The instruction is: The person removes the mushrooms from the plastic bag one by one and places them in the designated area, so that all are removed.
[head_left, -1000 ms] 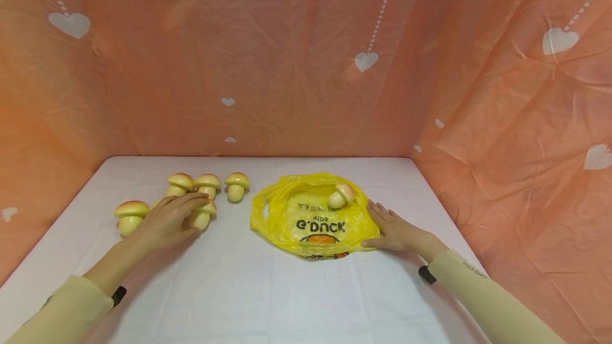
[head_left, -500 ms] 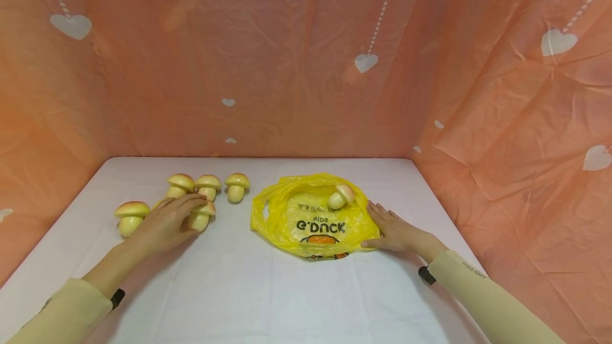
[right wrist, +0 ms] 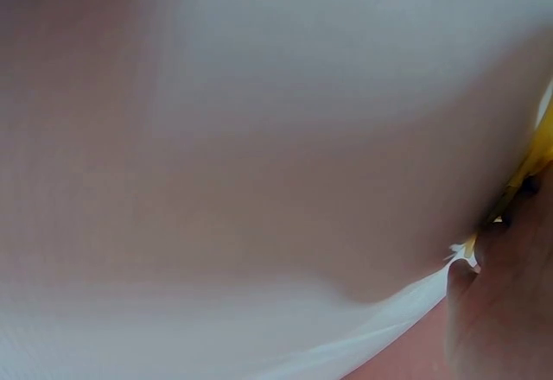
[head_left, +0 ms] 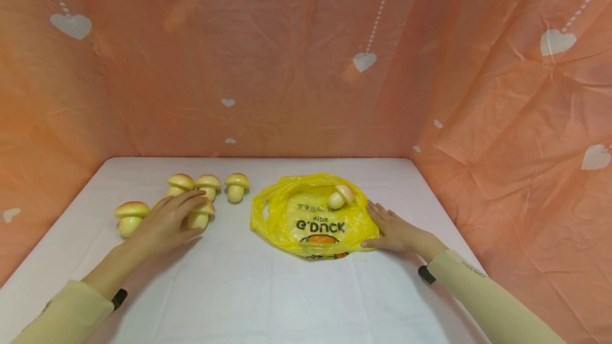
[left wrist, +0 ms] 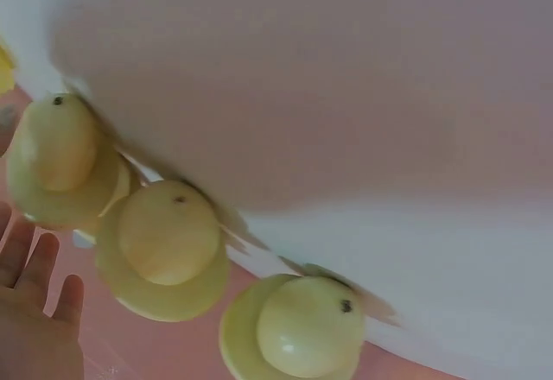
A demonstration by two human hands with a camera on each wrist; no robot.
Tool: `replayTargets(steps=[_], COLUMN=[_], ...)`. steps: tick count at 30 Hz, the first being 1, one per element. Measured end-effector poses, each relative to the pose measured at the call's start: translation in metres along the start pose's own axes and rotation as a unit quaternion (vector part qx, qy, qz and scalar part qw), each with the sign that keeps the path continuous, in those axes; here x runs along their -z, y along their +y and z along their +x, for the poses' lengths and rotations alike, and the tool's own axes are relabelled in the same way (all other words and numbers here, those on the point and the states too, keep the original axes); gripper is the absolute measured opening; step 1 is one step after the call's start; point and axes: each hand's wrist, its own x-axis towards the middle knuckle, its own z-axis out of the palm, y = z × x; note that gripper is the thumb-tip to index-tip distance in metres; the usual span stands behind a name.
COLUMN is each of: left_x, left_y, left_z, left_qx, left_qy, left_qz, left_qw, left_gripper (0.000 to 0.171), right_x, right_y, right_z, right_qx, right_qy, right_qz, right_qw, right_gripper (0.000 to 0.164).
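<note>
My left hand (head_left: 164,222) reaches over a toy mushroom (head_left: 200,216) with a yellow-cream stem and a reddish-tinged cap. In the left wrist view, the fingers (left wrist: 39,268) are fairly straight beside that mushroom (left wrist: 59,151), with the thumb partly in view on its other side. On the right, my right hand (head_left: 399,231) lies spread, fingertips at the edge of a yellow plastic bag (head_left: 272,238). The bag lies flat with its mouth spread, and one mushroom (head_left: 340,197) rests in it. Only part of the right hand (right wrist: 510,302) shows in the right wrist view.
Several more mushrooms stand around the left hand: one at left (head_left: 131,217), others behind it (head_left: 180,183) (head_left: 207,185), and one farther right (head_left: 236,187). A white cloth covers the table (head_left: 268,301). Orange curtains (head_left: 296,78) with hearts close off the back and sides.
The mushroom under my left hand has shifted very slightly left, and the left thumb has eased out a little from it. My right hand and the bag stay in place.
</note>
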Motion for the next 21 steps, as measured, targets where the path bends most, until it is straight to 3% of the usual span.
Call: replayTargets(steps=[5,12,21], left_x=[-0.001,-0.012,-0.029], left_y=[0.010,0.024,0.042], left_z=[0.011,0.033,0.067], left_qx=[-0.003,-0.024,-0.034], left_qy=[0.021,0.090,0.106], left_qz=[-0.019,-0.053,-0.083], left_qw=[0.9996,0.9943,0.9903], left_gripper=[0.061,0.058,0.052], right_x=[0.000,-0.001,-0.001], right_y=[-0.001,0.000,0.001], right_z=[0.000,0.000,0.001], right_qx=[-0.004,-0.009,-0.009], right_qy=[-0.001,-0.005,-0.003], right_qz=[0.001,0.005,-0.001], right_qw=[1.000,1.000,1.000], right_gripper=[0.112,0.113,0.113])
